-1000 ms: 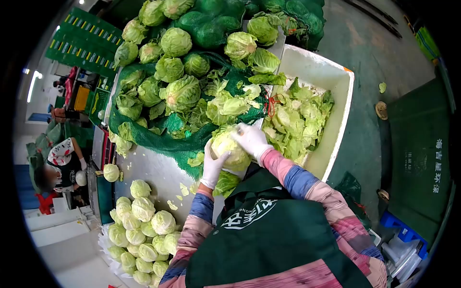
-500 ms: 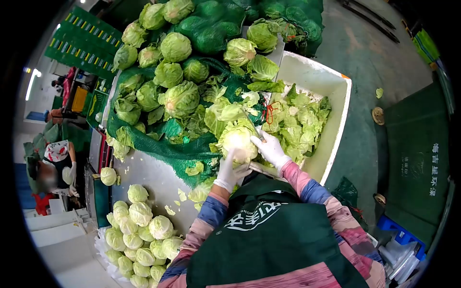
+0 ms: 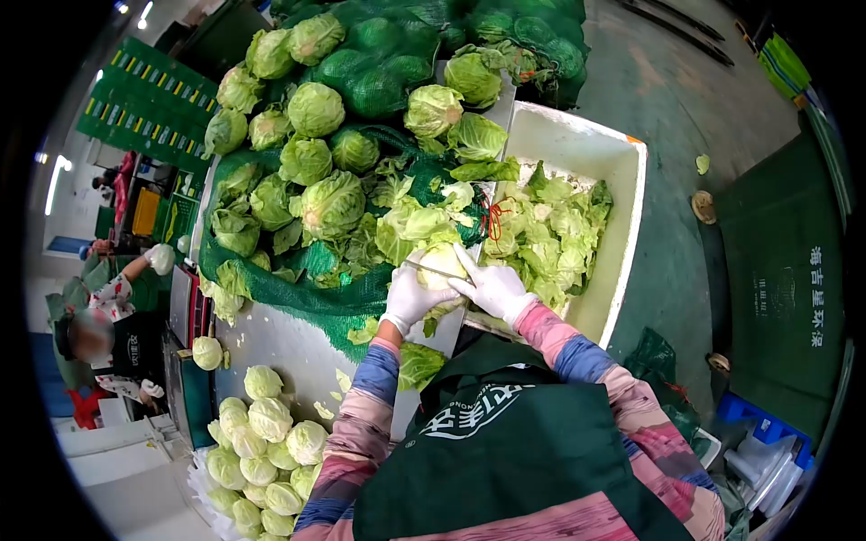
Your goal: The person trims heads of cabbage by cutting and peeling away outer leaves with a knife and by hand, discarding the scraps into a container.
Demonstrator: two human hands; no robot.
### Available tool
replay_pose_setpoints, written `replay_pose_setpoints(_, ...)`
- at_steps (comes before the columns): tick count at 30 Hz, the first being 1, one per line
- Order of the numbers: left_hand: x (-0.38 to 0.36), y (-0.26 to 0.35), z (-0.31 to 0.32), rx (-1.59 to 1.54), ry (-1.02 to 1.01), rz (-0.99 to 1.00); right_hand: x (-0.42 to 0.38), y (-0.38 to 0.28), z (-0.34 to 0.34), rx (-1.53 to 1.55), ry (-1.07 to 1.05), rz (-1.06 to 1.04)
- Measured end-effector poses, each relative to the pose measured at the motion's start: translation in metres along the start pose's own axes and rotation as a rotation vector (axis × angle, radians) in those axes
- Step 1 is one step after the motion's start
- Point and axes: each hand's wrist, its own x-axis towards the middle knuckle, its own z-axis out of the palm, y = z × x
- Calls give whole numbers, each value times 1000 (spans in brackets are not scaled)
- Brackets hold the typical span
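Observation:
A pale, trimmed cabbage (image 3: 438, 261) lies between my two white-gloved hands at the table's front edge. My left hand (image 3: 413, 296) grips its left side. A thin knife (image 3: 437, 270) crosses the face of the cabbage, its handle hidden in my closed right hand (image 3: 493, 287). Loose green leaves surround the cabbage, and one large leaf (image 3: 419, 364) hangs below my left hand. Behind is a green mesh bag (image 3: 298, 287), spread open, with untrimmed cabbages (image 3: 332, 206) on it.
A white foam box (image 3: 622, 225) of cut leaves stands right of the table. Trimmed cabbages (image 3: 271, 420) are piled at the lower left, a single one (image 3: 207, 353) above them. A co-worker (image 3: 108, 338) is at the far left. A green bin (image 3: 780, 270) stands at the right.
The knife now lies across the cabbage, and my left hand has moved up its left side. A large leaf has appeared below it. The co-worker has raised one hand with a cabbage.

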Motion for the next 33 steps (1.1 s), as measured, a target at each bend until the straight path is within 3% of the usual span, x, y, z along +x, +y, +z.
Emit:
replay_pose_setpoints(5,-19,-4,-7,-229,-10,-30,17,21,11,352,109,63)
replay_pose_setpoints(7,-26,-10,-5,-287,-21,-40,20,23,6,249,90,87)
replay_pose_setpoints(9,-26,-13,1,-222,49,19,21,17,8,294,105,96)
replay_pose_setpoints(12,-22,-16,-4,-383,15,-14,31,23,18,353,113,126)
replay_pose_setpoints(15,-22,-24,-1,-568,-4,-49,34,62,19,282,230,349)
replay_pose_setpoints(17,-23,-17,-1,-886,29,-246,31,83,22,174,223,427)
replay_pose_setpoints(19,-15,-19,1,-968,6,-282,16,69,17,327,280,410)
replay_pose_setpoints(21,-11,-1,1,-1250,93,-627,10,40,11,566,178,369)
replay_pose_setpoints(23,-6,4,5,-1319,63,-645,8,23,22,570,175,213)
replay_pose_setpoints(26,5,3,12,-1493,53,-693,8,-7,9,853,119,249)
replay_pose_setpoints(31,9,9,23,-1530,119,-751,21,-21,28,538,135,123)
replay_pose_setpoints(33,10,-8,40,-1230,114,-425,24,-24,28,220,194,77)
